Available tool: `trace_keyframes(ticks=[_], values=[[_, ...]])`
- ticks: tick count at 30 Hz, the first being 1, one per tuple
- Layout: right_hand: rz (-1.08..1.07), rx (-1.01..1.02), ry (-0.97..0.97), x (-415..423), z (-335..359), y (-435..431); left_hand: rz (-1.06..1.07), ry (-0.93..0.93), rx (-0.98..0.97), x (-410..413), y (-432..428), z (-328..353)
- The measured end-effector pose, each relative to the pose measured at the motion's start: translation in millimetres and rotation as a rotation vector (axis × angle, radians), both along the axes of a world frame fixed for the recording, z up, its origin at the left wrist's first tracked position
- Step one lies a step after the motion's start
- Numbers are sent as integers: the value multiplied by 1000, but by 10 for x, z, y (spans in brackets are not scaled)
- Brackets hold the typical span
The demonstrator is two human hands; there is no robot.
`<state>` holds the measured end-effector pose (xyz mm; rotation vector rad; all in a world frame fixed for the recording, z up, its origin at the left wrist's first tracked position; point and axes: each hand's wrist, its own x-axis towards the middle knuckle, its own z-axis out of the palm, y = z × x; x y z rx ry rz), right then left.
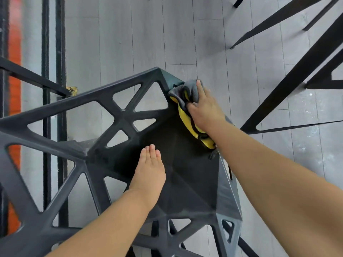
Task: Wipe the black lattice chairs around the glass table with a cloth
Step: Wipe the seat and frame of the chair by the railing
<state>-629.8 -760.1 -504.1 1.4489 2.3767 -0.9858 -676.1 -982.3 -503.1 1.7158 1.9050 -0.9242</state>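
Note:
A black lattice chair (122,117) fills the middle of the head view, seen from above, with triangular cut-outs in its back and sides. My right hand (205,106) presses a grey and yellow cloth (185,110) against the chair's right upper edge near its far corner, fingers lying over the cloth. My left hand (150,169) hovers or rests flat over the dark seat (185,164), fingers straight and together, holding nothing.
Grey plank floor (139,34) lies beyond the chair. Black angled legs of other furniture (289,78) cross the right side. Black vertical rails (60,52) and an orange strip (14,71) run along the left.

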Motion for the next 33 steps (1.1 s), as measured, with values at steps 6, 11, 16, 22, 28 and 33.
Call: trace_keyframes(ticks=[6,11,16,22,28,33], values=[[29,9,40,531,66,-334,2,8,-15,0,-8,25],[9,94,-43,1171,153,-944,22,-3,-52,3,10,136],[-67,63,-225,1912,236,-1786,31,-3,-59,10,3,196],[-191,18,-248,1845,360,-1779,17,16,-61,30,-1,218],[-138,23,-118,945,123,-704,-45,49,-75,34,-5,208],[-176,44,-49,1114,175,-932,-35,46,-76,44,-1,245]])
